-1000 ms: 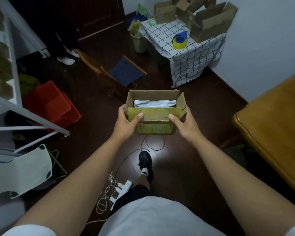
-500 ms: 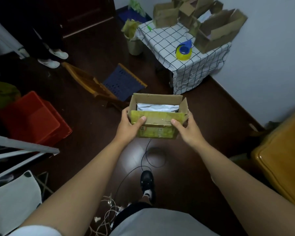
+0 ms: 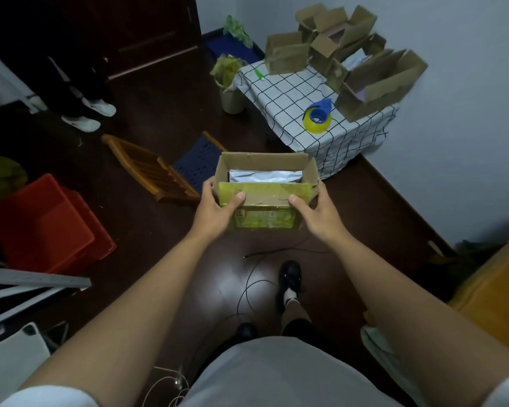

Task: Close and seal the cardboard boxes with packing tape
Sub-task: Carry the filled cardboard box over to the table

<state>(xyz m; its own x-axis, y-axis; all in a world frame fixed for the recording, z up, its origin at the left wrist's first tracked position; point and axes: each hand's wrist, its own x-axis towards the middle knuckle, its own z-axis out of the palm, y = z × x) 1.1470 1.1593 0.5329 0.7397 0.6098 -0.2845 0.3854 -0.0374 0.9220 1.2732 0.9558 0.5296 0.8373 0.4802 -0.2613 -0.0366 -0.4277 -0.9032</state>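
Both hands, left hand point(image 3: 215, 211) and right hand point(image 3: 316, 214), are still gripping the open cardboard box point(image 3: 265, 192) in mid-air, carrying it nearer the checkered table's point(image 3: 291, 95) front corner, tape roll point(image 3: 318, 117) there.

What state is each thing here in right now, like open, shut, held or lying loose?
Small cardboard box with yellow tape: held off the floor, top open, near flap folded in.
Silver foil packet: inside that box.
Left hand: grips the box's left end.
Right hand: grips the box's right end.
Yellow tape roll in blue dispenser: resting unused on the checked tablecloth.
Brown cardboard boxes on the table: open, unsealed.
Red plastic crate: on the floor.
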